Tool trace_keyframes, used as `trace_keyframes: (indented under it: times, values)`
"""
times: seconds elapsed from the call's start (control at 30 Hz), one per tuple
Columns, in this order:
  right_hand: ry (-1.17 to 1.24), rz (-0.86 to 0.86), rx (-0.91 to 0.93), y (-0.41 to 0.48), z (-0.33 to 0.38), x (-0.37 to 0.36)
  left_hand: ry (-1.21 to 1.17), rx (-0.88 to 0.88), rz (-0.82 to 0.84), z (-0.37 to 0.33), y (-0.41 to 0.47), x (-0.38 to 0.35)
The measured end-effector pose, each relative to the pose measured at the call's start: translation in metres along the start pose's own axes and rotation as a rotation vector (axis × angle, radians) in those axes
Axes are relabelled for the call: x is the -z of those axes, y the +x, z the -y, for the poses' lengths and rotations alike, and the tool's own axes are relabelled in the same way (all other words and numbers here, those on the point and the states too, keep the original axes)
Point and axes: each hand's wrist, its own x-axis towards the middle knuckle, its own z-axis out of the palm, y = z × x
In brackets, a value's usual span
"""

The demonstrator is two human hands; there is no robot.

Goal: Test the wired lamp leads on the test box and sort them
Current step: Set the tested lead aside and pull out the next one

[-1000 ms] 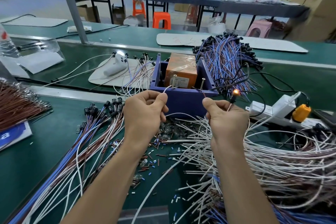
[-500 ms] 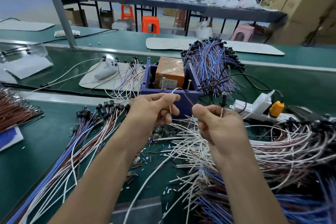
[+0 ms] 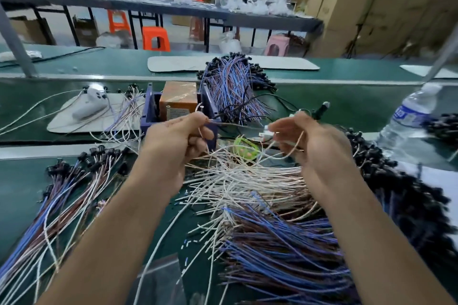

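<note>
The purple test box with an orange block inside stands just behind my hands. My left hand pinches the bare end of a white lamp lead in front of the box. To the right, my right hand holds the same lead's other wires, and its black lamp holder sticks up unlit above the fingers. Both hands hover over a heap of white, brown and blue leads. The picture is motion-blurred.
A sorted bundle of leads lies at the left, another blue-brown bundle behind the box. A water bottle stands at the right. A white pad with a few leads lies at the back left, and black lamp holders are piled at the right.
Both hands have pulled back from the box's contact pins and spread apart, the right one moving right. The lamp, lit a second ago, is dark. The view has swung right.
</note>
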Motion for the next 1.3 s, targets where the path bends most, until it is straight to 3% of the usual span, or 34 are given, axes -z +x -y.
trace_keyframes:
  times: [0.1, 0.17, 0.23, 0.37, 0.5, 0.67, 0.73, 0.83, 0.93, 1.1, 1.3]
  values:
    - [-0.18, -0.152, 0.031, 0.013, 0.009, 0.035, -0.097, 0.194, 0.015, 0.013, -0.001, -0.013]
    - [-0.265, -0.164, 0.034, 0.03, 0.013, 0.057, -0.235, 0.35, 0.115, 0.02, -0.002, -0.021]
    - [-0.442, -0.145, 0.012, 0.048, 0.015, 0.08, -0.23, 0.398, 0.117, 0.029, -0.001, -0.027]
    - [-1.014, -0.177, 0.003, 0.075, 0.012, 0.115, 0.28, 0.287, -0.009, 0.058, -0.003, -0.033]
    - [-1.564, -0.267, 0.008, 0.089, 0.003, 0.128, 1.192, 0.054, -0.013, 0.079, -0.003, -0.033]
    - [-1.819, -0.353, 0.059, 0.09, 0.0, 0.128, 1.435, -0.094, -0.129, 0.079, 0.003, -0.036]
    - [-1.851, -0.381, 0.064, 0.084, 0.004, 0.129, 1.489, -0.07, -0.136, 0.08, 0.006, -0.032]
    - [-1.813, -0.436, 0.275, 0.06, 0.004, 0.103, 1.459, -0.056, -0.153, 0.079, 0.008, -0.028]
    - [-1.734, -0.294, 0.438, 0.029, -0.009, 0.048, 1.326, -0.102, -0.192, 0.073, 0.004, -0.031]
    - [-1.479, 0.074, 0.351, 0.01, -0.048, -0.028, 1.233, -0.169, -0.275, 0.056, -0.003, -0.012]
    - [-1.249, 0.102, 0.277, 0.007, -0.094, -0.093, 1.26, -0.001, -0.463, 0.035, -0.001, 0.073]
